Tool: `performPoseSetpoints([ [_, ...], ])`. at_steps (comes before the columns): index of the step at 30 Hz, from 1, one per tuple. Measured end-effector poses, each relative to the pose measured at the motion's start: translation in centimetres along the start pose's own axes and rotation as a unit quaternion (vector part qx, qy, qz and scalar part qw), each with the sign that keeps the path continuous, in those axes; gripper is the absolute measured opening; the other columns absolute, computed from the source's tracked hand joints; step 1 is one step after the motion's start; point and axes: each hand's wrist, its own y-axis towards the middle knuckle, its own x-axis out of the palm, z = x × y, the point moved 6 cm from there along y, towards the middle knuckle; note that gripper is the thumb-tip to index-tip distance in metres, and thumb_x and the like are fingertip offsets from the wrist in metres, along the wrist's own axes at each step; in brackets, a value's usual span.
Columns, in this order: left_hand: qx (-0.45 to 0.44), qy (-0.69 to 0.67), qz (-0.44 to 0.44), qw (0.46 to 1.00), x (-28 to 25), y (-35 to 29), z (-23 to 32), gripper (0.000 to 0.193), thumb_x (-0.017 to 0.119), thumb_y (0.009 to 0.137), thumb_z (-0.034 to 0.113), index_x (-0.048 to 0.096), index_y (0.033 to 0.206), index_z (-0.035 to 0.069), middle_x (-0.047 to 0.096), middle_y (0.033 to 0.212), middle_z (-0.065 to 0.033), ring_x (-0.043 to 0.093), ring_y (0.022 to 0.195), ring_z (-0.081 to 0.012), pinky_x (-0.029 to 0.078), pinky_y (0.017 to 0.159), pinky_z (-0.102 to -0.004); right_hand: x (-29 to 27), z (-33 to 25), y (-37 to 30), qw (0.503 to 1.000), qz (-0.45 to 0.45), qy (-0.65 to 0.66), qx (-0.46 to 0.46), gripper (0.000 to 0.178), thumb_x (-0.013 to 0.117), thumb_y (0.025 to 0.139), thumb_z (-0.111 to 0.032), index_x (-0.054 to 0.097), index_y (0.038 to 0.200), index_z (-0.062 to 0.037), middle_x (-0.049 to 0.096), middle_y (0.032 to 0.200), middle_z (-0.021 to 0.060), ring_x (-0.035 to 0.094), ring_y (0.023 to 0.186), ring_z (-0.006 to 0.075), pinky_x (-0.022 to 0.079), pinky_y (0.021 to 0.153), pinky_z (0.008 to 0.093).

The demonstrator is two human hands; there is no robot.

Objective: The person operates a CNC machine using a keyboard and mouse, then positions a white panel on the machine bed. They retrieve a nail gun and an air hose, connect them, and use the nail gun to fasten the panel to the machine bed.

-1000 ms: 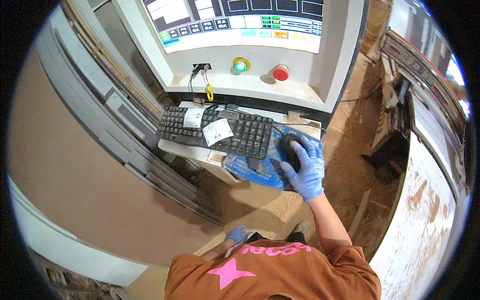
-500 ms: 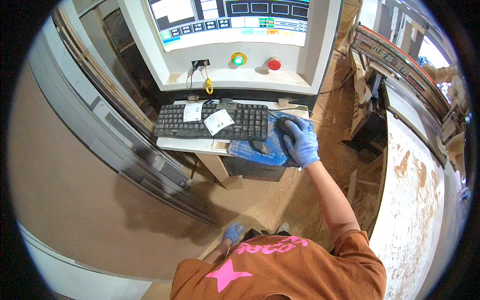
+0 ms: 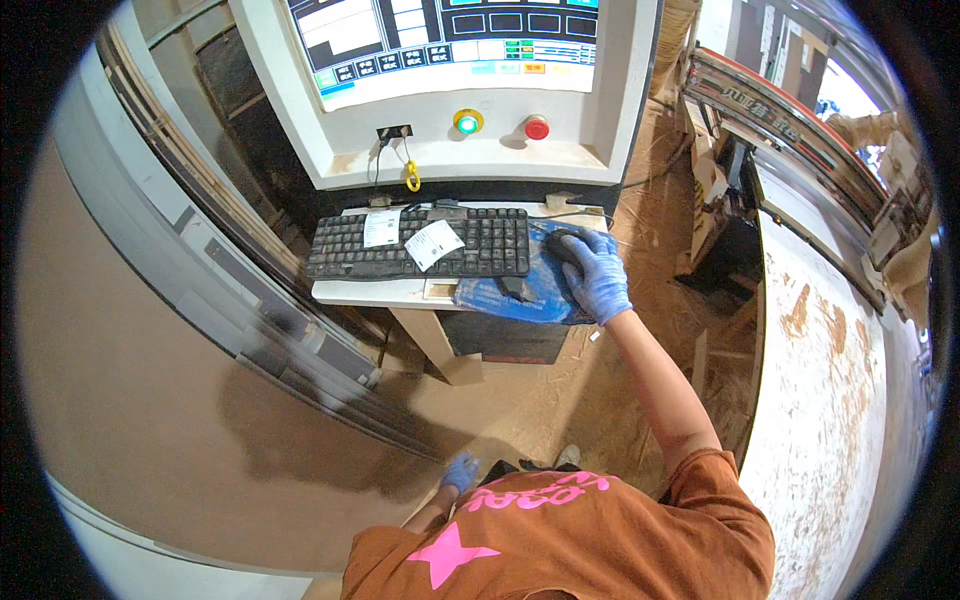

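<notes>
Head cam: the gloved right hand (image 3: pixel 598 274) was clamped over a black mouse (image 3: pixel 560 246), which sat on a blue mouse pad (image 3: pixel 550 298) just right of the keyboard (image 3: pixel 388 262). 2 white labels (image 3: pixel 434 246) lay across it. Gloved left hand (image 3: pixel 461 471) hung low near the shirt (image 3: pixel 600 540), couldn't tell if its fingers were apart or together.

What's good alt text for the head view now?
A gloved right hand rests on a black mouse on a blue mat, beside a keyboard bearing two white labels, below a lit screen. The gloved left hand hangs low.
</notes>
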Motion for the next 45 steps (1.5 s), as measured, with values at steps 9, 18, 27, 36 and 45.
performPoseSetpoints([
  [9, 0.009, 0.046, -0.006, 0.999, -0.7, 0.6, -0.2, 0.047, 0.062, 0.087, 0.037, 0.058, 0.118, 0.002, 0.062, 0.115, -0.0210, 0.061, 0.107, -0.0303, 0.047, 0.092, -0.0381, -0.3, -0.3, 0.1, 1.000, 0.021, 0.008, -0.002, 0.036, 0.067, 0.073, -0.011, 0.064, 0.109, -0.0123, 0.057, 0.116, 0.0153, 0.051, 0.107, 0.0379, 0.042, 0.095, 0.0447],
  [18, 0.110, 0.025, 0.029, 0.993, -0.2, 1.6, -1.2, 0.042, 0.064, 0.086, 0.038, 0.062, 0.108, 0.002, 0.065, 0.103, -0.0193, 0.063, 0.095, -0.0306, 0.048, 0.086, -0.0419, -0.8, 0.0, -0.1, 0.998, 0.038, 0.045, -0.028, 0.037, 0.068, 0.073, -0.016, 0.062, 0.110, -0.0141, 0.054, 0.116, 0.0144, 0.050, 0.109, 0.0377, 0.039, 0.096, 0.0485],
  [27, 0.098, 0.025, -0.039, 0.994, 1.2, 4.7, -2.9, 0.048, 0.066, 0.086, 0.040, 0.059, 0.116, 0.003, 0.065, 0.109, -0.0184, 0.061, 0.102, -0.0291, 0.047, 0.091, -0.0399, -0.2, 0.7, -0.9, 0.999, 0.018, 0.032, 0.009, 0.042, 0.068, 0.075, -0.017, 0.059, 0.116, -0.0140, 0.051, 0.123, 0.0159, 0.049, 0.112, 0.0386, 0.040, 0.098, 0.0471],
  [36, 0.104, 0.032, -0.040, 0.993, 1.1, 4.3, -1.3, 0.041, 0.062, 0.090, 0.033, 0.059, 0.116, 0.002, 0.064, 0.110, -0.0187, 0.061, 0.101, -0.0296, 0.048, 0.089, -0.0383, -0.3, 0.9, -1.1, 0.999, 0.020, 0.040, 0.007, 0.041, 0.066, 0.078, -0.020, 0.059, 0.118, -0.0123, 0.051, 0.124, 0.0167, 0.048, 0.114, 0.0385, 0.038, 0.100, 0.0462],
  [45, 0.101, -0.023, -0.102, 0.989, 4.9, 7.6, 2.3, 0.043, 0.061, 0.090, 0.033, 0.057, 0.118, 0.001, 0.063, 0.113, -0.0203, 0.061, 0.104, -0.0290, 0.047, 0.091, -0.0394, -7.1, 3.0, -2.7, 0.976, 0.092, 0.190, 0.059, 0.044, 0.066, 0.083, -0.026, 0.056, 0.124, -0.0115, 0.048, 0.131, 0.0201, 0.047, 0.119, 0.0394, 0.038, 0.102, 0.0436],
])
